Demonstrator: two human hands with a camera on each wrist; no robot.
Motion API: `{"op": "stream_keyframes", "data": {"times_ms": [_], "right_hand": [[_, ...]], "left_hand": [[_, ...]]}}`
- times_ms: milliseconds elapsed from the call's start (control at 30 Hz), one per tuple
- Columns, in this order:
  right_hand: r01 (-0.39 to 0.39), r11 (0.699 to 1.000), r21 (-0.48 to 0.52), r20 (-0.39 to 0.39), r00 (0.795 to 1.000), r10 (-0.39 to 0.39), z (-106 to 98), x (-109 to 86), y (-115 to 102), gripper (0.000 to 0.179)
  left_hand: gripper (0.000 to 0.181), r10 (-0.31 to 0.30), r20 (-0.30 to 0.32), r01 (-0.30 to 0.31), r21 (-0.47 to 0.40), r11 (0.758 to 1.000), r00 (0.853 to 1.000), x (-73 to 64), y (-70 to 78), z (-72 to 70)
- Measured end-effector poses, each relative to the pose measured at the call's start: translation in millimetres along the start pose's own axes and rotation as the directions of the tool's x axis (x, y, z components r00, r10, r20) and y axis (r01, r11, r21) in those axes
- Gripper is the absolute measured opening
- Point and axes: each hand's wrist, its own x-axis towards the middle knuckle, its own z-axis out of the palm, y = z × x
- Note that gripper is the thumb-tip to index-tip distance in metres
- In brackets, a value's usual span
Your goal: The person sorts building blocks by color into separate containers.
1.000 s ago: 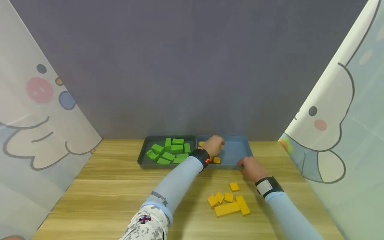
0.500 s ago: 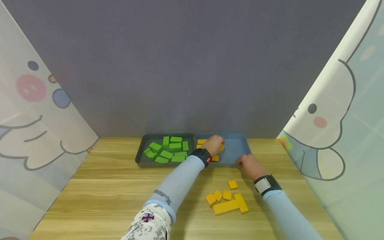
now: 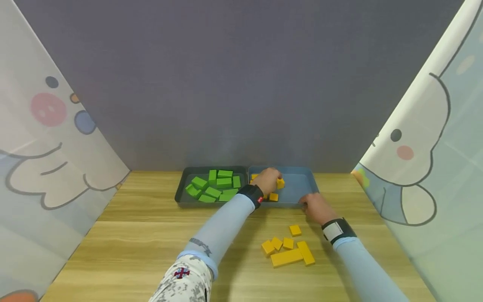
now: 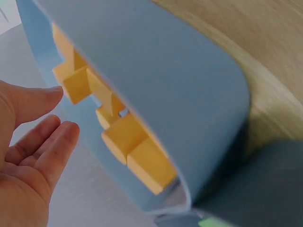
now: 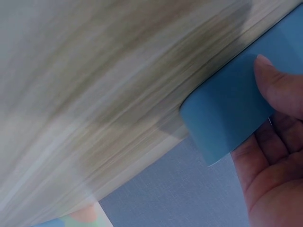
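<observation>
Nearest: L upper arm in a patterned sleeve w/ a small cross patch; pale blue arm cover below that, another on the R arm.

On the wood-look counter, approx. mid-front: 6 loose yellow blocks. A long one & a narrower one lie end to side; behind are 3 small ones in a rough row, plus a small one a bit farther back, apart from the rest.

Next, R hand at the blue tray, near its front R corner. Tray wall pinched: thumb flat on the outer face, other fingers curled on the far side of the wall, so no gap beyond the wall's thickness.

L hand reaches over the tray's L part. Its thumb & fingers are parted, clear gap betw. tips, fingers slightly bent, nothing gripped. One yellow block sits right by the thumb tip; can't tell if touching. More yellow blocks are grouped in the tray's L part, partly hidden by the hand.

L of it, adjoining: dark grey tray w/ green blocks, sev. tilted or overlapping.

Farthest: plain grey backdrop.
</observation>
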Motion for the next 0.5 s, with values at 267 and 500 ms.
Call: {"op": "stream_keyframes", "data": {"times_ms": [267,500], "right_hand": [[0.015,1.000,0.001,0.006,1.000,-0.015,0,3.4,6,0.019],[-0.003,1.000,-0.009,0.008,1.000,0.003,0,2.8,18,0.020]], "left_hand": [[0.037,0.038,-0.019,-0.038,0.005,0.999,0.999,-15.8,-11.9,-18.9],[0.035,0.086,-0.041,-0.082,0.092,0.992,0.995,-38.8,-16.2,-35.2]]}}
